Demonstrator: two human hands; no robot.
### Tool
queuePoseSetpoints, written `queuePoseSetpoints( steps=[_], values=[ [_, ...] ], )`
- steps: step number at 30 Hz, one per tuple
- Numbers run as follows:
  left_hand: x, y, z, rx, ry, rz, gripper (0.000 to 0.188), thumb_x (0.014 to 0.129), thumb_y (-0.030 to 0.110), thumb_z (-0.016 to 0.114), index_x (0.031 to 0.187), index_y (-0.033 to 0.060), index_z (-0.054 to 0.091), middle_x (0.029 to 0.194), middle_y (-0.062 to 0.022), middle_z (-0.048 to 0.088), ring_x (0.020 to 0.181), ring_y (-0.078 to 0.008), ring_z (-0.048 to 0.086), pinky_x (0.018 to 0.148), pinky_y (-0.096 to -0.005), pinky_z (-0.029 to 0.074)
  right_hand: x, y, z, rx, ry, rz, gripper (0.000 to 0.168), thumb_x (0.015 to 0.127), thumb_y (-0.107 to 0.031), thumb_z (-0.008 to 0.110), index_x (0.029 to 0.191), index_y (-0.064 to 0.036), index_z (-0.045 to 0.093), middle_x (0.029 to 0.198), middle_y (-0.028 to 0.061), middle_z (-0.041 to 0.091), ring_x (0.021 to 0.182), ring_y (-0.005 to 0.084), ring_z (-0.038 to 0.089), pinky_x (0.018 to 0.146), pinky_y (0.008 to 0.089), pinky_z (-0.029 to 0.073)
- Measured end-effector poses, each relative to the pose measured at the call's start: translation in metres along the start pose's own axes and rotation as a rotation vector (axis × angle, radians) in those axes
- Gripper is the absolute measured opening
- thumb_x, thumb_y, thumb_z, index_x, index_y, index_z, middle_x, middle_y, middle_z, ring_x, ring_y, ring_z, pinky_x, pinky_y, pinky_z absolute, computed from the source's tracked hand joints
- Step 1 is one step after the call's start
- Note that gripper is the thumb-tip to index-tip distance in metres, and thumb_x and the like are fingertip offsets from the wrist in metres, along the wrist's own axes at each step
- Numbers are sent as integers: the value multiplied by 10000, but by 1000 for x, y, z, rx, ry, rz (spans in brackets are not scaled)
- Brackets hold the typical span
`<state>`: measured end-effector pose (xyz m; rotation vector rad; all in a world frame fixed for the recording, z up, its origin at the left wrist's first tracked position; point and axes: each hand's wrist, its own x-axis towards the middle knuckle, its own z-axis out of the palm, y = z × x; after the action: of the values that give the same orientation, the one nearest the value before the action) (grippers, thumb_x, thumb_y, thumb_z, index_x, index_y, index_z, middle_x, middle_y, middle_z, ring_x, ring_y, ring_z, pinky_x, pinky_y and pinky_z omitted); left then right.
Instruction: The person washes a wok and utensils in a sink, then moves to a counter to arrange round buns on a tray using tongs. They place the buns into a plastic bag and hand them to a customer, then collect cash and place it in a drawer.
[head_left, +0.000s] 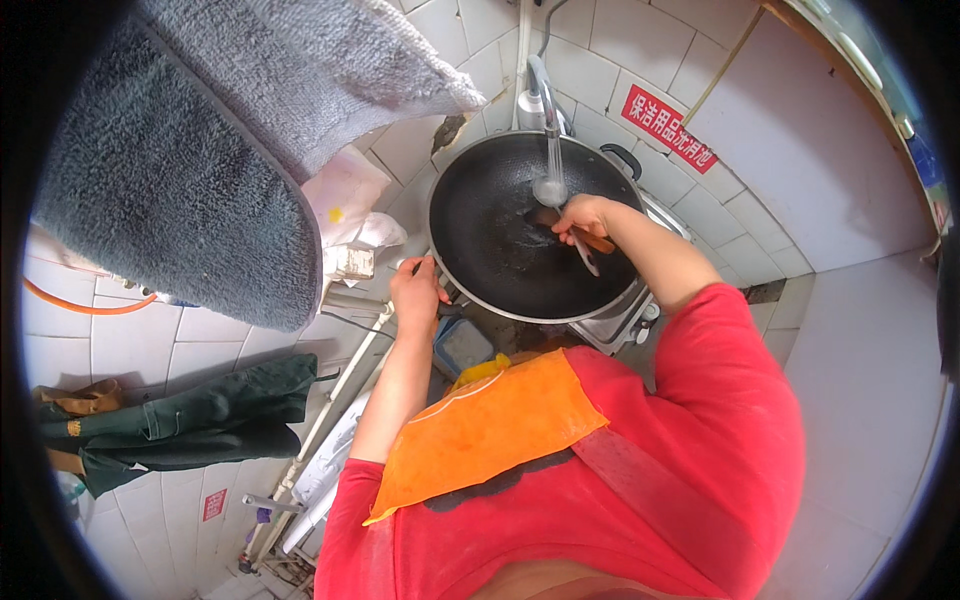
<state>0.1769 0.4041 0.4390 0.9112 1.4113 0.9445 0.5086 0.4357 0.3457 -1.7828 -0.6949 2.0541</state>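
Observation:
A large black wok (495, 255) with a silver rim lies tilted under a running faucet (541, 82). My left hand (417, 292) is closed at the wok's left side, around what looks like its dark handle, mostly hidden by the fingers. Over the wok's middle, my right hand (585, 217) grips two utensils together. One is a metal spoon (551, 192), whose bowl catches the stream of water; the other looks like a brown wooden spoon or spatula (598, 242). A little water wets the wok's bottom. A black loop handle (622, 160) stands free at the far right rim.
Grey towels (187, 172) hang close at upper left. A metal sink or stove edge (619, 322) shows under the wok's right side. Below it sits a plastic container (463, 345). White pipes (330, 405) and a dark green garment (202, 420) line the left wall.

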Motion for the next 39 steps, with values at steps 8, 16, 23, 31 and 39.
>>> queuePoseSetpoints(
  steps=[8, 16, 23, 31, 39],
  values=[
    [4, -3, -3, -26, -53, -1, 150, 927, 142, 546, 900, -3, 570, 584, -7, 448, 429, -114, 420, 406, -260, 366, -56, 9, -10, -119, 240, -91, 101, 839, 16, 609, 881, 92, 558, 750, 175, 608, 564, 256, 623, 458, 367, 528],
    [5, 1, 0, -5, -49, -4, 138, 931, 132, 533, 908, -1, 563, 584, -7, 445, 428, -113, 417, 401, -259, 368, -97, -13, 14, -1243, 793, -258, 220, 824, -66, 515, 952, -6, 684, 1025, 221, 651, 974, 366, 636, 829, 444, 518],
    [4, 0, -2, -21, -69, -12, 142, 928, 136, 537, 925, -4, 562, 581, -7, 446, 429, -113, 423, 399, -260, 367, -122, -6, -18, -1325, 1074, -353, 218, 864, -83, 450, 986, -7, 613, 949, 212, 665, 915, 355, 652, 758, 455, 535],
    [2, 0, -3, -3, -61, -10, 161, 933, 127, 528, 917, -29, 566, 578, -14, 455, 414, -108, 427, 385, -257, 366, -102, -21, -78, -1016, 1360, -653, 158, 821, -131, 557, 889, -27, 654, 795, 222, 648, 826, 369, 648, 706, 460, 525],
    [10, -10, -17, -23, -54, -32, 175, 937, 147, 529, 935, -23, 569, 559, -6, 444, 398, -96, 401, 376, -249, 344, -66, -2, -103, 148, 754, -592, 246, 867, -118, 613, 1090, -14, 616, 620, 54, 591, 529, 111, 551, 418, 254, 419]
  ],
)
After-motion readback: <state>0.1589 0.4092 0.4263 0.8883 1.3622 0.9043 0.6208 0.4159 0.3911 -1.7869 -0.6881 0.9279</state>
